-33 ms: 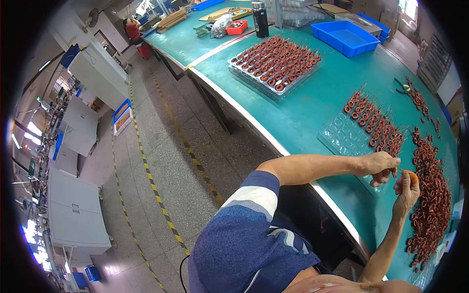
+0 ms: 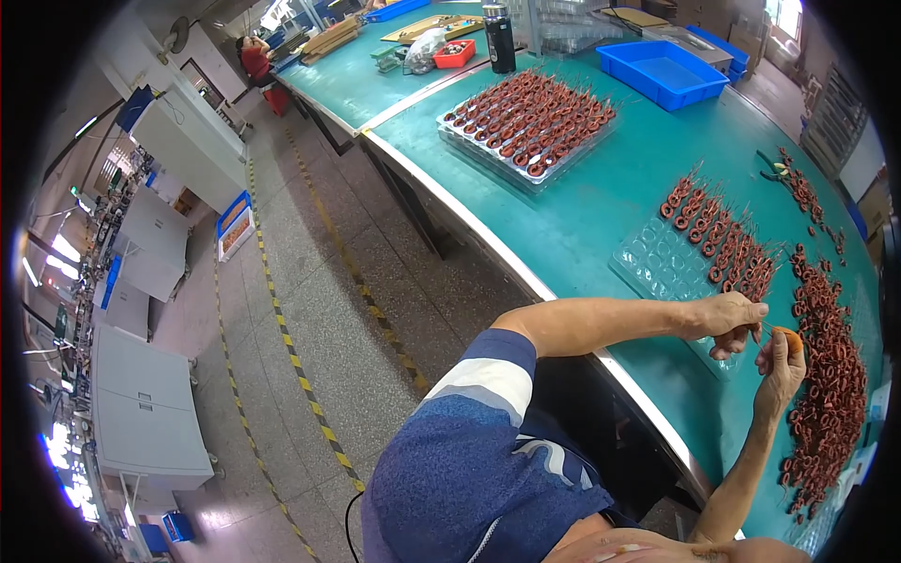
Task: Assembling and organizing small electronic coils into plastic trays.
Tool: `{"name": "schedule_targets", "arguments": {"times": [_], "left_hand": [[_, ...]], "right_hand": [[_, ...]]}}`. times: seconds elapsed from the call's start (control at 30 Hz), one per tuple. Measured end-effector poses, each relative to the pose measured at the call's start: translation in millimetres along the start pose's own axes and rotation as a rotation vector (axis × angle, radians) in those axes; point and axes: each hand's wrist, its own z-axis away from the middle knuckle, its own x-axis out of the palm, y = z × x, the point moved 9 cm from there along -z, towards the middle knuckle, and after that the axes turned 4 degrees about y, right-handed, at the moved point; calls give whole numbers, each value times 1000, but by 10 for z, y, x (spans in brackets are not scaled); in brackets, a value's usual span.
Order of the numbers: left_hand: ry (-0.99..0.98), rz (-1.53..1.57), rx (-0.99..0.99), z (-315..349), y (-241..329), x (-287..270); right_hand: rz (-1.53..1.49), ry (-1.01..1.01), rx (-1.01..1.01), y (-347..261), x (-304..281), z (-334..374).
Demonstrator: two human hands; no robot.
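Observation:
Over the near edge of a clear plastic tray (image 2: 657, 263), my two hands are close together. My left hand (image 2: 732, 324) is closed, pinching a small copper-wound ring coil that its fingers mostly hide. A thin wire lead runs from there to my right hand (image 2: 781, 368), whose thumb and fingers pinch its end; an orange cover (image 2: 794, 342) sits on one fingertip. Rows of coils (image 2: 718, 230) with upright leads fill the tray's far side, while round pockets show bare on its left. Just right of my right hand spreads a long heap of loose coils (image 2: 826, 375).
Farther back stands a stack of clear trays (image 2: 521, 175) full of coils. Beyond it are a black bottle (image 2: 500, 42), a blue bin (image 2: 664, 75) and a red box (image 2: 454, 53). Green-handled pliers (image 2: 775, 169) lie far right. A person in red (image 2: 254, 61) sits at the far left.

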Motion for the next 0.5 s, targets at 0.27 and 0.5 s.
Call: {"name": "schedule_targets", "arguments": {"times": [0.27,0.5], "left_hand": [[-35,-14,-29,-39,-71,41],[-7,-297,218,-5,203,91]], "right_hand": [[-132,13,54,9,53,25],[-220,36,164,16,36,-3]]}}
